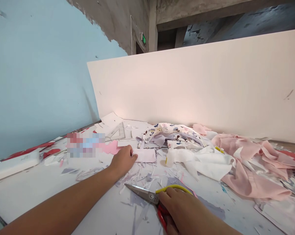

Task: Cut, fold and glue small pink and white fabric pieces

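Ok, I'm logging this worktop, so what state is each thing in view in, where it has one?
Scissors, blades look closed.
Right hand, closed around the scissors.
Pale pink piece, flat, not crumpled.
Left hand, fingers closed at the pale pink piece's end.
Floral fabric, bunched up.
White fabric, rumpled.
Pink fabric, rumpled.
Green sign, lit.
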A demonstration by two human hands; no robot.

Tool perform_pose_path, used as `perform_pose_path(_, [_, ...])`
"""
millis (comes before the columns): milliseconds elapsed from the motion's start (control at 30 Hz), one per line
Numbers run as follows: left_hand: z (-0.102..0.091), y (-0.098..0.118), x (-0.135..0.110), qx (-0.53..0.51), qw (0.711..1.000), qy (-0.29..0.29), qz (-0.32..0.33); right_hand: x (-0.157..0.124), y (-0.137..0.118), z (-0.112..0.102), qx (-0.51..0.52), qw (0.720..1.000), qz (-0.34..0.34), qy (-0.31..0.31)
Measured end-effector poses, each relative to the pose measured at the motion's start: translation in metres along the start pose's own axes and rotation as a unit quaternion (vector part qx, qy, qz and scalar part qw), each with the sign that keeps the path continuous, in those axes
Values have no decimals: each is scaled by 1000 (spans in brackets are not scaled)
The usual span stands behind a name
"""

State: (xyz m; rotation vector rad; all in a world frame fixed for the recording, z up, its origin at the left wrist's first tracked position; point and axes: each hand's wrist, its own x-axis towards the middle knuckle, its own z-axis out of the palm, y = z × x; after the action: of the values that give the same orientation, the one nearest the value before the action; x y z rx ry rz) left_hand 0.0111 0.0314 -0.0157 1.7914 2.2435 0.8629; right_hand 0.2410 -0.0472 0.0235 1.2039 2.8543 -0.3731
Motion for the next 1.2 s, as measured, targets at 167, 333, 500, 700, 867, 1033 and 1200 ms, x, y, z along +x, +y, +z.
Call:
perform_pose_path(167, [2, 1, 0, -42, 999, 3, -8, 0, 5, 5, 13, 999, -16, 27])
perform_pose_path(333, [-2, 5, -3, -124, 992, 5, 13, 1, 3, 6, 1, 999, -4, 51])
perform_pose_path(500, [-15, 7, -11, -190, 980, -25, 46, 6, 1, 5, -79, 996, 23, 32])
perform_pose_path(700, [-22, 16, -21, -421, 904, -81, -9, 4, 9, 3, 122, 978, 78, 149])
perform_pose_path(867, [-15, 30, -43, -487, 859, -145, -54, 12, 19, 18, 587, 784, 35, 200])
perform_pose_path(1033, [-8, 38, -60, -487, 849, -197, -61, 24, 25, 22, 697, 704, 63, 117])
perform_pose_path(1200, [-7, 39, -61, -515, 819, -245, -62, 23, 23, 19, 719, 673, 122, 120])
